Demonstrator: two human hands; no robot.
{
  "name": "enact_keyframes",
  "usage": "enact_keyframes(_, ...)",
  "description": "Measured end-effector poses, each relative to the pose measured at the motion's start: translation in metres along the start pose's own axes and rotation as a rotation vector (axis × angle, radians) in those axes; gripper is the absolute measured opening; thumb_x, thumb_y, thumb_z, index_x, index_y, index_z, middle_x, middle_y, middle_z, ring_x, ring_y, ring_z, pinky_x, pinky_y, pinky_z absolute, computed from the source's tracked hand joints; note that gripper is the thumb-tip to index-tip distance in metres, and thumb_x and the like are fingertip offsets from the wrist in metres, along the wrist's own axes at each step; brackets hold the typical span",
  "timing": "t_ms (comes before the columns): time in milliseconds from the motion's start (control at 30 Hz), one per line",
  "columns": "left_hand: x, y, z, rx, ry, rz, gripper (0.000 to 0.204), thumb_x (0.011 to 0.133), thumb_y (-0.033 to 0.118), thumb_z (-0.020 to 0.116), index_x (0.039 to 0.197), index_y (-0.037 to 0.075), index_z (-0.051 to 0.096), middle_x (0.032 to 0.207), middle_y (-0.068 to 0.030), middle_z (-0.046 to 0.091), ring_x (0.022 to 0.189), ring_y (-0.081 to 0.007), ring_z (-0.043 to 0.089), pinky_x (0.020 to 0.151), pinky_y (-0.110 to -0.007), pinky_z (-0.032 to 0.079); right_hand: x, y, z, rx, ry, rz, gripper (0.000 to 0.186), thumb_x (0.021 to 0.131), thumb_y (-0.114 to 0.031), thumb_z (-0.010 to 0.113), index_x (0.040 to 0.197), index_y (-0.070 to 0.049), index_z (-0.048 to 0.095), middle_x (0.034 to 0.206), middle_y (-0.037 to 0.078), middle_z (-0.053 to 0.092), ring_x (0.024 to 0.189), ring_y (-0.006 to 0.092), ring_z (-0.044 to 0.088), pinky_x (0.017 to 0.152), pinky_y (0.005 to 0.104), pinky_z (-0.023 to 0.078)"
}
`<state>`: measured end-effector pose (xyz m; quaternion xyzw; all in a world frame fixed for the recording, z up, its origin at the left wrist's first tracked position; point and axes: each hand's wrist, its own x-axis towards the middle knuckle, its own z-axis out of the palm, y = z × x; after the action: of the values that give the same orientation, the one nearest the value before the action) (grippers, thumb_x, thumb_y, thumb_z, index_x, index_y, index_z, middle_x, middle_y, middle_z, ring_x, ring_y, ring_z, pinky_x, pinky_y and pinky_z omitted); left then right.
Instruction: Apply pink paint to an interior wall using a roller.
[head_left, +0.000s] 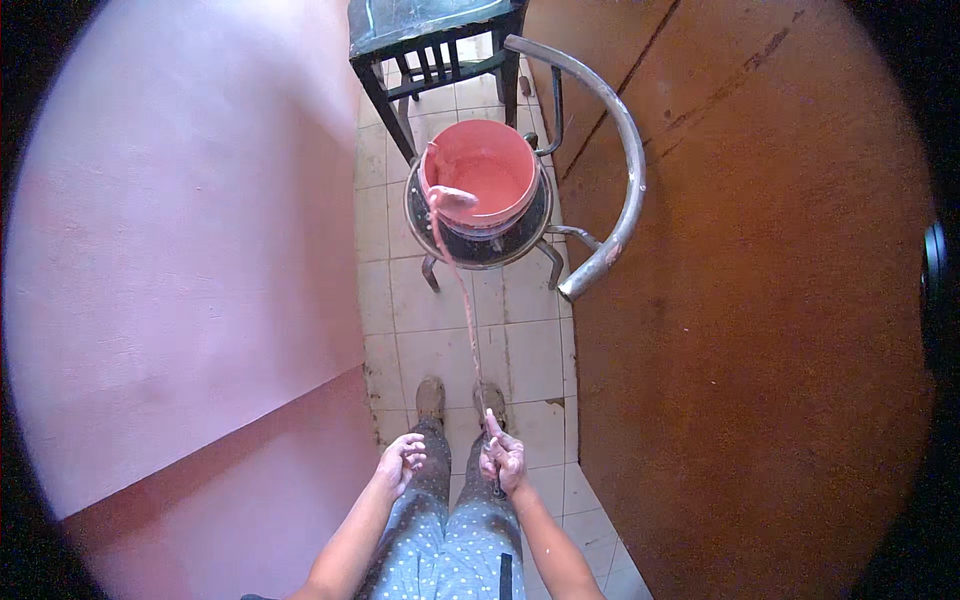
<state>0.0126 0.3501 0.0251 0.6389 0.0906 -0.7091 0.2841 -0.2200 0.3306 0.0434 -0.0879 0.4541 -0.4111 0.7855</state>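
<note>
Right hand (503, 462) around paint-coated stick (460, 290)

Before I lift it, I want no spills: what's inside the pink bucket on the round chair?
The bucket holds pink paint, and the paint-coated head of the long pole rests on its rim. The right hand grips the pole. The paint hides the bucket's bottom.

Soft, even daylight in here, no harsh glare. The pink wall (170, 220) looks a bit washed out, and faint shadows sit under the metal chair (590, 180). Heavy fisheye bending, black vignette round the rim, edges slightly soft.
</note>
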Motion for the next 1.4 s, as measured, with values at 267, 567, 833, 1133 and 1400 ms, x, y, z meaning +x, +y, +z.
enact_keyframes(267, -0.002, 0.004, -0.014, -0.017, 0.012, -0.019, 0.024, 0.088, 0.011, 0.041, 0.108, 0.006, 0.053, 0.084, -0.0032, 0.055, 0.07, -0.0133, 0.055, 0.062, -0.026, 0.044, 0.016, 0.009, 0.001, 0.09, 0.011, -0.026, 0.057, 0.092, -0.038, 0.053, 0.141, -0.017, 0.035, 0.055, -0.005, 0.031, 0.045, 0.0068, 0.032, 0.04, 0.0218, 0.028)
enact_keyframes(567, 0.005, 0.006, -0.017, -0.082, -0.052, -0.018, 0.027, 0.085, 0.008, 0.043, 0.109, 0.005, 0.052, 0.085, -0.0031, 0.055, 0.072, -0.0137, 0.055, 0.064, -0.027, 0.044, 0.013, 0.018, 0.002, 0.044, -0.008, 0.001, 0.055, 0.093, -0.037, 0.052, 0.141, -0.017, 0.035, 0.056, -0.004, 0.032, 0.045, 0.0072, 0.033, 0.04, 0.0218, 0.029)
enact_keyframes(833, 0.005, 0.009, -0.012, -0.069, -0.033, -0.017, 0.029, 0.082, 0.007, 0.044, 0.11, 0.005, 0.052, 0.085, -0.0036, 0.055, 0.072, -0.0145, 0.055, 0.063, -0.027, 0.044, 0.005, 0.003, 0.024, 0.007, -0.046, 0.036, 0.057, 0.091, -0.039, 0.054, 0.141, -0.019, 0.035, 0.056, -0.005, 0.031, 0.046, 0.0069, 0.033, 0.041, 0.022, 0.029)
enact_keyframes(1133, 0.004, 0.014, -0.014, -0.102, -0.029, -0.014, 0.029, 0.081, 0.007, 0.044, 0.108, 0.005, 0.052, 0.086, -0.0031, 0.055, 0.072, -0.015, 0.054, 0.064, -0.027, 0.044, -0.003, 0.007, 0.037, 0.059, -0.096, 0.036, 0.058, 0.092, -0.038, 0.054, 0.142, -0.016, 0.034, 0.054, -0.004, 0.036, 0.044, 0.0081, 0.035, 0.041, 0.0224, 0.029)
enact_keyframes(1400, 0.001, 0.018, -0.015, -0.094, -0.047, -0.004, 0.031, 0.08, 0.006, 0.044, 0.11, 0.004, 0.052, 0.087, -0.0031, 0.055, 0.075, -0.0147, 0.055, 0.065, -0.027, 0.044, -0.004, 0.004, 0.02, 0.105, -0.002, 0.0, 0.058, 0.095, -0.038, 0.046, 0.146, -0.024, 0.022, 0.05, -0.001, 0.034, 0.04, 0.0086, 0.032, 0.039, 0.024, 0.03)
